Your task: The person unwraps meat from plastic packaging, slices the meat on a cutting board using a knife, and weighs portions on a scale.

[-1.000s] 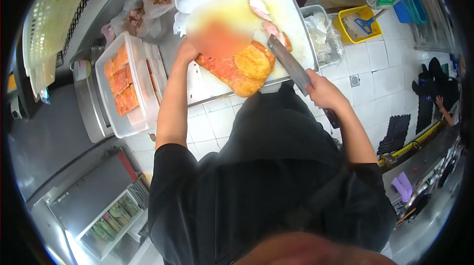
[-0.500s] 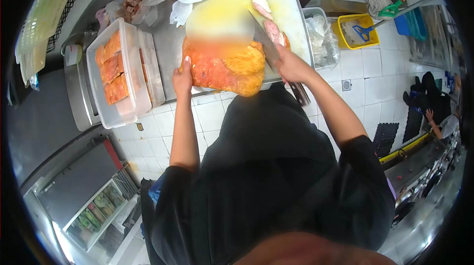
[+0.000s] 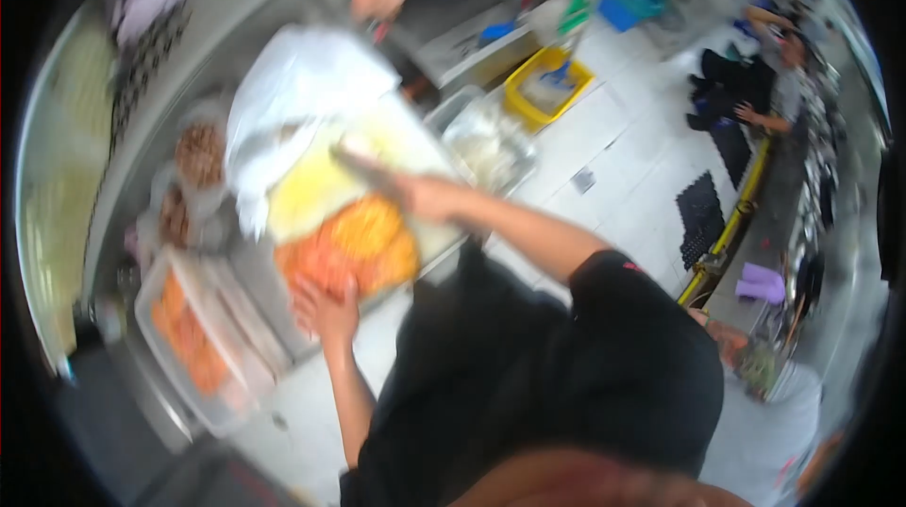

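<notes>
The view is blurred by motion. A large orange slab of marinated meat (image 3: 354,247) lies on a yellowish cutting board (image 3: 311,191). My left hand (image 3: 326,311) presses on the slab's near edge. My right hand (image 3: 423,194) grips the handle of a cleaver (image 3: 363,167), whose blade lies over the board above the meat.
A clear tub of orange meat pieces (image 3: 184,342) sits left of the board. White plastic bags (image 3: 297,96) and bags of chopped meat (image 3: 196,160) lie behind it. A yellow bin (image 3: 547,82) stands on the tiled floor. Another person (image 3: 755,82) crouches at far right.
The camera swung sharply, so the counter now sits tilted at left and is blurred. My left hand stays on the meat's edge; my right hand with the cleaver has moved over the board.
</notes>
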Tool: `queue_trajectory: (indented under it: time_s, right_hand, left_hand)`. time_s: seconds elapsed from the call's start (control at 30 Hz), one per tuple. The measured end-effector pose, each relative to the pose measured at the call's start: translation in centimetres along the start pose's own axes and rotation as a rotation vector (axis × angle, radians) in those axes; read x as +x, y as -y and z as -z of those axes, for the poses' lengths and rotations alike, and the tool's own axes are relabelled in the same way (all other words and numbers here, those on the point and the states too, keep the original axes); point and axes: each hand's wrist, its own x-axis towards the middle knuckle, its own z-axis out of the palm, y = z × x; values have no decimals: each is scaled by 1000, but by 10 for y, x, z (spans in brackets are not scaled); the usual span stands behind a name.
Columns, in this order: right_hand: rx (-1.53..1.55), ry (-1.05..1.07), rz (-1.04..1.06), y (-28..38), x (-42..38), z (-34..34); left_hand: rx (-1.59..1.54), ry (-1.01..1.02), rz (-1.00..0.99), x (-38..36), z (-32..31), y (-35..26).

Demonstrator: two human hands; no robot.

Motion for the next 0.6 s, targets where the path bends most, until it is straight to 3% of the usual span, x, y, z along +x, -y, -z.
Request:
queue_trajectory:
  time_s: [0.03, 0.1, 0.13, 0.27, 0.4, 0.53, 0.6]
  right_hand:
    - [4, 74, -164, 46, -20, 26]
    - [7, 162, -230, 89, -47, 51]
    - [-54, 11, -80, 52, -48, 27]
    - [-134, 121, -341, 78, -68, 33]
    - [-181, 149, -371, 91, -85, 30]
    - [-199, 139, -400, 84, -83, 24]
    - [-246, 160, -388, 91, -82, 24]
  left_hand:
    - [74, 28, -136, -6, 5, -4]
    - [138, 24, -291, -12, 13, -10]
    - [170, 47, -441, -13, 18, -17]
    - [250, 41, -824, 7, 29, -38]
    - [254, 42, -990, 13, 50, -66]
    - [206, -45, -998, 14, 39, -61]
    - [152, -188, -946, 16, 28, -59]
